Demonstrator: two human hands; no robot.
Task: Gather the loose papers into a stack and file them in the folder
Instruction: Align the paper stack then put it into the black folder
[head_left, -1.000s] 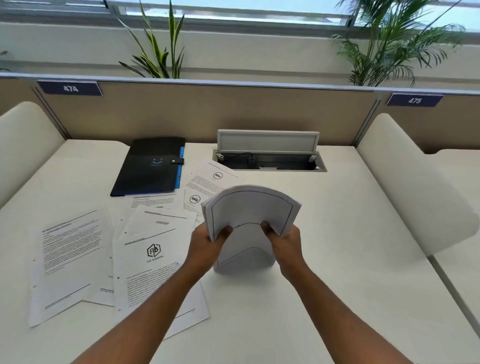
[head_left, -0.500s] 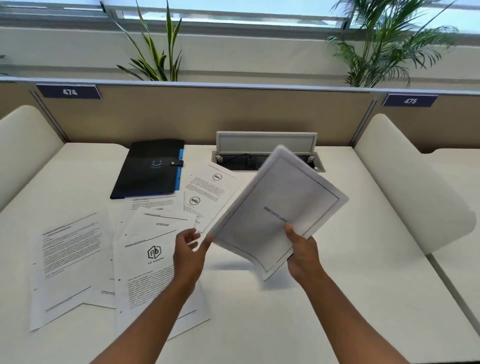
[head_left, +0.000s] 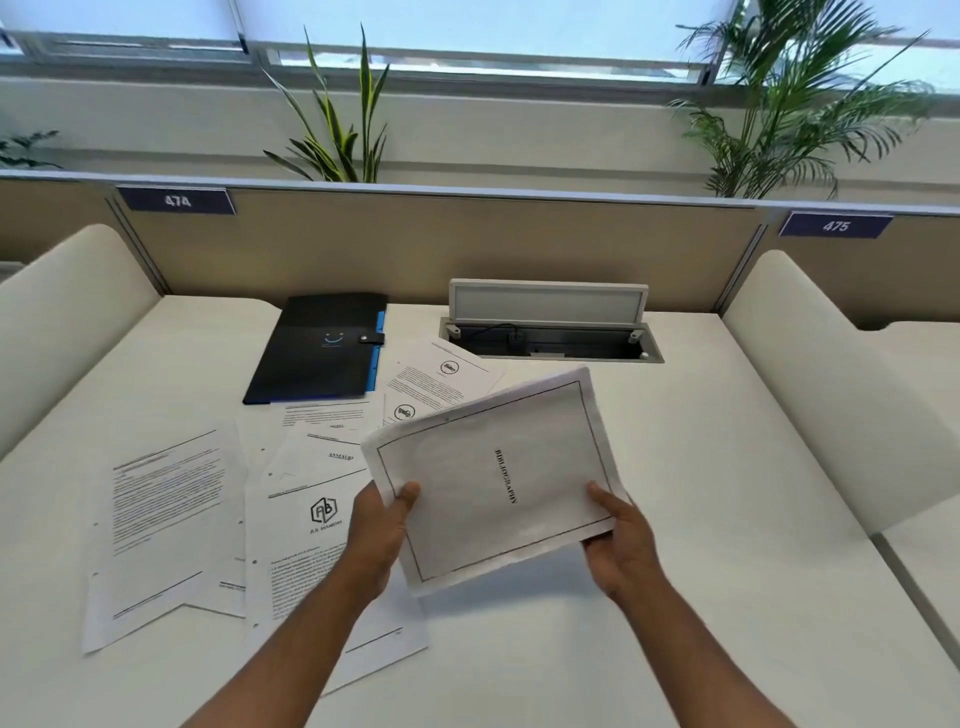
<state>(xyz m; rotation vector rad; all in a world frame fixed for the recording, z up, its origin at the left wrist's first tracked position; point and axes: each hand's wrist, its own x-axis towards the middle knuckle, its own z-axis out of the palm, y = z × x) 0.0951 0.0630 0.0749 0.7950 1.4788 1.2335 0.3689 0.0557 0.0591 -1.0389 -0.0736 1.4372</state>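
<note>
a person's two bare hands hold a partial stack of papers in the air above a white desk, near the middle of the view. the left hand pinches the stack's edge at 9 o'clock, thumb on top and fingers curled out of sight beneath. the right hand clamps the corner at 4 o'clock in the same way. the top sheet is turned sideways and reads "bibliography" inside a thin border.

the task looks partly done. some sheets are gathered, but several loose papers lie spread and overlapping on the desk from 9 o'clock up to 11 o'clock of the stack. the black folder, with a blue edge, lies shut and fastened by its tab at 11 o'clock, touching the nearest sheets. collecting the rest, squaring them, opening the folder and filing all seem left to do.

how many sheets the stack holds cannot be told. its lower edge looks uneven. small print on the loose pages is unreadable, and the forearms cover part of the nearest page
</note>
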